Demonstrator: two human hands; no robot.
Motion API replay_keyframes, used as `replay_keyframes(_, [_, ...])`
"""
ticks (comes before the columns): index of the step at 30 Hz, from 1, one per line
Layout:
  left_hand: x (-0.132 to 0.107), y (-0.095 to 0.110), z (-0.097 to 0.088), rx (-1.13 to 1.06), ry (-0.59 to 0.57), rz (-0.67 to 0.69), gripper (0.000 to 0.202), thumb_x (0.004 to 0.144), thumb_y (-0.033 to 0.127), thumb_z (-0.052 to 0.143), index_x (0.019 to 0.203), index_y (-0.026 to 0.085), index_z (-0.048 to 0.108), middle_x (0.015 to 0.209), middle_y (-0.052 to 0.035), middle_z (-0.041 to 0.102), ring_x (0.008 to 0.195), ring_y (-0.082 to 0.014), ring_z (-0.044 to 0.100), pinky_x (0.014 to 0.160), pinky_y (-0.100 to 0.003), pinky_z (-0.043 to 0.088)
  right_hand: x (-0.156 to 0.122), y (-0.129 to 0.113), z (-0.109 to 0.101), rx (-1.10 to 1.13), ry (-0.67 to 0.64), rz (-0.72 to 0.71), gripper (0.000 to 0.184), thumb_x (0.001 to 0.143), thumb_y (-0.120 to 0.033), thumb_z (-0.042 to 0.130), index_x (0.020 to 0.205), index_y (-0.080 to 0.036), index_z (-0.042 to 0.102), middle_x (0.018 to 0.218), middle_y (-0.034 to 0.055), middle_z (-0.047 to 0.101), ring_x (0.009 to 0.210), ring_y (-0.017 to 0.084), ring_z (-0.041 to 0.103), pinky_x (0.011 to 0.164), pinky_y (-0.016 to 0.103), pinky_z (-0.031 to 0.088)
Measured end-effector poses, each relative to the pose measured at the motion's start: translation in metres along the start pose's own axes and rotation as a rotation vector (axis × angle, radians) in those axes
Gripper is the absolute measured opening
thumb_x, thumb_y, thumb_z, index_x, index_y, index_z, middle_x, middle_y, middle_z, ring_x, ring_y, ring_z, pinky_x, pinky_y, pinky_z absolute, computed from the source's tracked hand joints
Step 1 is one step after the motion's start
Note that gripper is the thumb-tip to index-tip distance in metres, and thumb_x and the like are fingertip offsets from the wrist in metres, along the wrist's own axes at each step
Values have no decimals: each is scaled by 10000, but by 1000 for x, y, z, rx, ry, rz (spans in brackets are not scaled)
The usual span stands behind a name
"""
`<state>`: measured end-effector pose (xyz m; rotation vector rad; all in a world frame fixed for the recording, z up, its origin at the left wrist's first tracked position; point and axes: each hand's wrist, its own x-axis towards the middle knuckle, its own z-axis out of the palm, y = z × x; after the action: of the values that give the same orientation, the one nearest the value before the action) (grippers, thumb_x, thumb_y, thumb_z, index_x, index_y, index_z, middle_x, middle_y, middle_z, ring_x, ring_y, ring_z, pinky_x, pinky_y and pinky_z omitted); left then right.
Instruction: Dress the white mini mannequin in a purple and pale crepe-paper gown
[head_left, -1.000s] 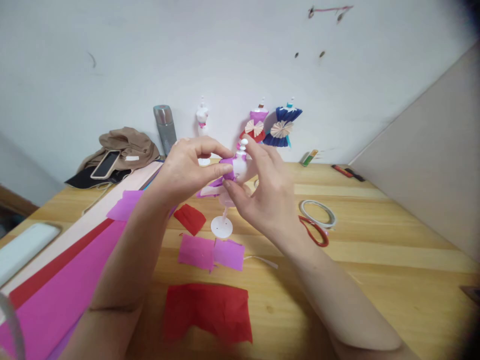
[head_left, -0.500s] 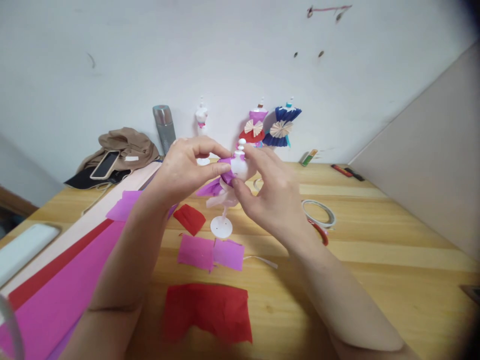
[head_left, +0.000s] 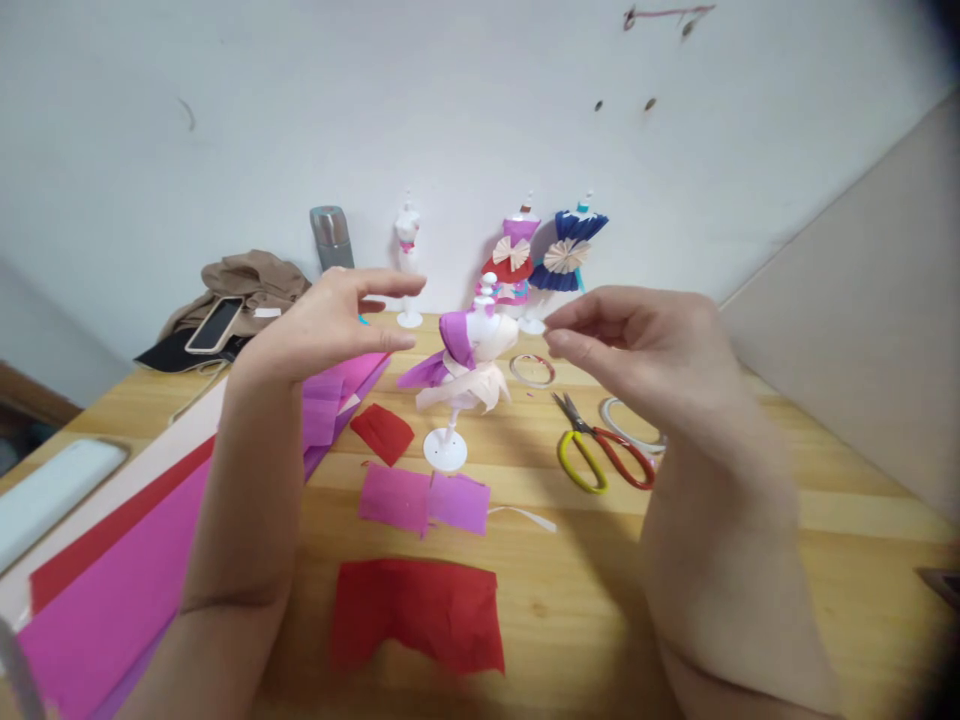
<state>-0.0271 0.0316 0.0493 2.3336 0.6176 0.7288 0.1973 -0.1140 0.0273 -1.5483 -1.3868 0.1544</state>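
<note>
A small white dress-form mannequin point(head_left: 491, 335) stands upright on a round white base between my hands. Purple paper point(head_left: 455, 338) wraps one side of its bust and trails left, and a pale pink ruffled strip point(head_left: 472, 385) circles it lower down. My left hand point(head_left: 330, 320) hovers left of the form, thumb and fingers apart, holding nothing. To the right, clear of the form, my right hand point(head_left: 637, 345) has thumb and fingertips pinched together; anything between them is too small to make out. Scissors point(head_left: 589, 445) with yellow and red handles lie below my right hand.
Red paper point(head_left: 420, 610) and purple pieces point(head_left: 394, 498) lie in front of the form. Tape rolls point(head_left: 532, 371) rest to the right. Dressed mannequins point(head_left: 570, 250), a plain one point(head_left: 409, 245) and a flask point(head_left: 330, 238) stand by the wall. Long paper sheets point(head_left: 127, 540) cover the left side.
Both hands have come off the mannequin, the left moving left and the right moving right. The purple paper stays on the bust, and the scissors now show fully.
</note>
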Motion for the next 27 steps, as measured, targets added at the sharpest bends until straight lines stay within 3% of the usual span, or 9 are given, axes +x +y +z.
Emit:
replay_keyframes(3, [6, -9, -1, 86, -197, -26, 503, 705, 374, 752, 1177, 212, 691, 1237, -60, 681, 1176, -272, 601, 1059, -398, 427, -2, -2, -5, -40, -228, 60, 169, 747, -323, 649, 653, -183, 644, 531, -7, 561, 494, 119, 478, 460, 260, 340])
replay_keyframes(7, [13, -13, 14, 35, -328, 67, 451, 726, 332, 728, 1166, 236, 699, 1194, -31, 701, 1142, -239, 614, 1036, -348, 431, -6, -5, 0, -7, -444, 6, 214, 794, -354, 594, 661, -186, 614, 592, -2, 563, 536, 117, 473, 498, 262, 350])
replay_keyframes(11, [16, -17, 23, -25, -357, 74, 443, 738, 307, 714, 1176, 242, 696, 1126, -16, 722, 1098, -230, 630, 1014, -343, 439, -5, 3, 7, -63, -478, 1, 211, 808, -331, 562, 650, -192, 587, 576, -6, 553, 538, 124, 478, 506, 262, 345])
replay_keyframes(18, [14, -20, 11, -39, -277, 5, 460, 709, 330, 745, 1151, 207, 706, 1211, -70, 690, 1144, -243, 609, 1044, -374, 426, -19, 28, 14, -141, -515, 20, 223, 817, -313, 602, 627, -197, 600, 556, -8, 563, 513, 121, 485, 484, 256, 333])
replay_keyframes(20, [14, -19, 10, -44, -279, 6, 461, 712, 324, 745, 1156, 207, 703, 1222, -70, 686, 1146, -240, 610, 1046, -374, 426, -28, 30, 19, -135, -459, -27, 202, 818, -271, 613, 630, -200, 609, 559, -10, 579, 509, 120, 492, 484, 258, 350])
replay_keyframes(22, [14, -18, 12, -47, -308, 33, 452, 720, 323, 742, 1157, 213, 703, 1183, -51, 705, 1132, -237, 617, 1051, -372, 420, -39, 28, 26, -125, -270, -128, 158, 839, -239, 608, 686, -204, 627, 610, -3, 618, 529, 122, 515, 504, 264, 387])
replay_keyframes(24, [14, -17, 14, -56, -341, 66, 440, 734, 328, 735, 1158, 218, 704, 1149, -34, 718, 1114, -230, 626, 1046, -360, 421, -49, 24, 36, -134, -66, -300, 108, 867, -207, 595, 768, -209, 637, 674, 7, 641, 580, 129, 548, 549, 274, 430])
replay_keyframes(27, [14, -17, 15, -71, -345, 82, 442, 742, 339, 732, 1166, 217, 700, 1157, -34, 715, 1106, -223, 630, 1023, -337, 438, -61, 19, 54, -241, 50, -608, 86, 888, -154, 580, 877, -205, 648, 736, 31, 643, 666, 142, 577, 596, 282, 447])
